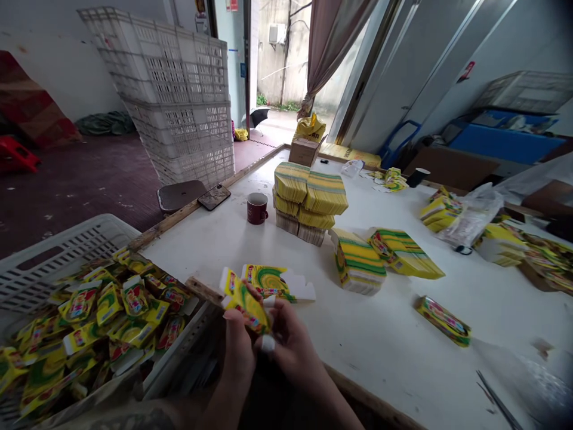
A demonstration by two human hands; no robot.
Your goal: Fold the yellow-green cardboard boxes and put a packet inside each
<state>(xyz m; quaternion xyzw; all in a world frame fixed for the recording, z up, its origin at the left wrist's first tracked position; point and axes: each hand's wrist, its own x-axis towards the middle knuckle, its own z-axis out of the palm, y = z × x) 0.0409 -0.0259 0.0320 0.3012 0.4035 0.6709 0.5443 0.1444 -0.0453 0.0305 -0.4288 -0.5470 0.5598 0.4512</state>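
At the near edge of the white table (403, 358), my left hand (238, 352) and my right hand (290, 346) are both closed on a small yellow-green printed carton (246, 304) with white end flaps. The carton is tilted, one flap sticking up to the left. Just behind it a second, flat carton (273, 280) lies on the table. To my left stands a white plastic crate (67, 251) with several folded cartons (111, 316) of the same print heaped inside.
A tall stack of flat cartons (308, 200) stands mid-table beside a dark red mug (257, 208). Two fanned bundles (385, 257) and a single carton (443, 321) lie to the right. A phone (214, 196), more carton piles (523, 245) and stacked white crates (174, 95) lie beyond.
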